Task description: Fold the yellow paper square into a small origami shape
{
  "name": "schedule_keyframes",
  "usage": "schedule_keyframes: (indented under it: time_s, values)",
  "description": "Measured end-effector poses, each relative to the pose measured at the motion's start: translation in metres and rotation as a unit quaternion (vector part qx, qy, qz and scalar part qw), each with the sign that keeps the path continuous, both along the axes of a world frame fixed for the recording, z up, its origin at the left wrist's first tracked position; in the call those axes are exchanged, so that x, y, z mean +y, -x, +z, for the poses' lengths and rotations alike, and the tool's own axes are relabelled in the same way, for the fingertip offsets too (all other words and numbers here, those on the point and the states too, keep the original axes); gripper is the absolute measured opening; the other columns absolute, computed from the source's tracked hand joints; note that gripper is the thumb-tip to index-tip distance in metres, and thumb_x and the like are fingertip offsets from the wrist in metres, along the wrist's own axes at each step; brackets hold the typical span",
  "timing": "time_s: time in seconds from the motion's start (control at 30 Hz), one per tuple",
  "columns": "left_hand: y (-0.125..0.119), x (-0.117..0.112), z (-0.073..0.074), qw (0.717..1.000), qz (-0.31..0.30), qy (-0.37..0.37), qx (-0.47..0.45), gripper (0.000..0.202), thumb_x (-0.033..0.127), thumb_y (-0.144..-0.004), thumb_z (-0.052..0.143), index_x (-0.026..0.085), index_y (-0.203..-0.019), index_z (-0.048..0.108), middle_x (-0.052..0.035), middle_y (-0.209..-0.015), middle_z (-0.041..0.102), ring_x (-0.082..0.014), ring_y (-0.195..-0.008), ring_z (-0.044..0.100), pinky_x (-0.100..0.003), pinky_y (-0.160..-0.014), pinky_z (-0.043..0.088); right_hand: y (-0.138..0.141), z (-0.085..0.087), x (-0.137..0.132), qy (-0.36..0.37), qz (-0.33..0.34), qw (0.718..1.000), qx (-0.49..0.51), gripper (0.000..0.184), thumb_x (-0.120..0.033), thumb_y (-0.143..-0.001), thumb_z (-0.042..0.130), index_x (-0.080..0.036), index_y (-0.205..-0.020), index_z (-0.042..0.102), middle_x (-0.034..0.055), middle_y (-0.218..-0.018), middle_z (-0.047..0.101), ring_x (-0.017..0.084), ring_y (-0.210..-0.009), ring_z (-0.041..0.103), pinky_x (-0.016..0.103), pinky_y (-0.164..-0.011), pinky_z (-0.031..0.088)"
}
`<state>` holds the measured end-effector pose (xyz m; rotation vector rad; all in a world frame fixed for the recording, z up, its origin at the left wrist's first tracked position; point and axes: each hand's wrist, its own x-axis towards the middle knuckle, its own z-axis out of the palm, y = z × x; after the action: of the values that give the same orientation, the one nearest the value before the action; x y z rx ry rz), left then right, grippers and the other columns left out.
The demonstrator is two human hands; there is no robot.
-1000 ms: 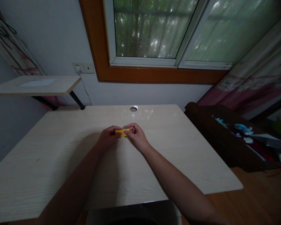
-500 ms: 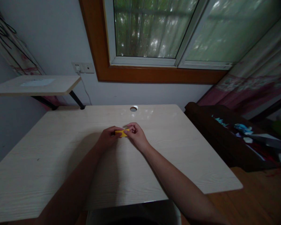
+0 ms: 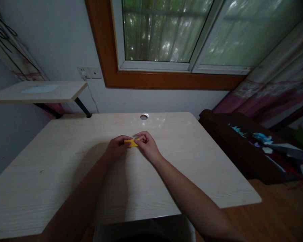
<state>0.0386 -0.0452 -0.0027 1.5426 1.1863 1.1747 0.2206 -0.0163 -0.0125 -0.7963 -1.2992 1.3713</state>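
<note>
Between my two hands is a small flat yellow piece [image 3: 132, 143], rectangular and paper-like, though its exact kind is too small to make out. My left hand [image 3: 117, 147] pinches its left end with thumb and fingers. At the opposite end, my right hand [image 3: 147, 144] has closed thumb and fingers on it, the thumb lying across the front. The fingers cover both ends of the piece. Both hands are over the far middle part of the pale wooden desk [image 3: 151, 188], with a shadow falling to their left.
A round cable hole [image 3: 143, 117] lies near the desk's back edge. On the left a raised shelf [image 3: 10, 93] stands on black legs. A window [image 3: 161, 33] is ahead; to the right is dark brown furniture [image 3: 224, 148] with assorted items on it.
</note>
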Motion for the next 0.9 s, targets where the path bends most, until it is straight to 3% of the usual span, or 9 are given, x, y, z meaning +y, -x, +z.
schedule_keyframes:
  time_s: [0.23,0.63,0.9]
  values:
    - [-0.0001,0.0027,-0.0046,0.999,0.017,0.023,-0.027,0.037,0.044,-0.075,0.072,0.017,-0.099,0.069,-0.0055,-0.09,0.073,-0.0189,-0.079,0.07,-0.033,-0.076,0.059,-0.0016,0.0017,-0.0004,-0.016,-0.01,1.0,-0.012,0.028,-0.032,-0.074,0.073,-0.023,-0.097,0.061,-0.0013,-0.077,0.061,0.014,-0.068,0.056,0.027,-0.065,0.046]
    - [0.0024,0.0056,-0.0047,0.999,0.041,0.014,-0.031,0.036,0.046,-0.079,0.067,0.015,-0.096,0.067,-0.0051,-0.081,0.072,-0.0173,-0.066,0.07,-0.03,-0.065,0.059,-0.0035,-0.003,0.0025,-0.029,-0.03,0.998,-0.037,0.022,-0.033,-0.078,0.068,-0.022,-0.096,0.063,-0.0002,-0.08,0.064,0.015,-0.072,0.057,0.027,-0.069,0.046]
    - [0.0006,0.0033,-0.0018,0.998,0.043,0.01,-0.04,0.035,0.046,-0.083,0.062,0.015,-0.1,0.064,-0.0042,-0.079,0.072,-0.0165,-0.067,0.069,-0.03,-0.065,0.059,-0.0049,-0.0022,0.0013,-0.044,-0.038,0.997,-0.054,0.018,-0.033,-0.081,0.064,-0.022,-0.095,0.064,0.0015,-0.083,0.064,0.016,-0.071,0.056,0.027,-0.067,0.045]
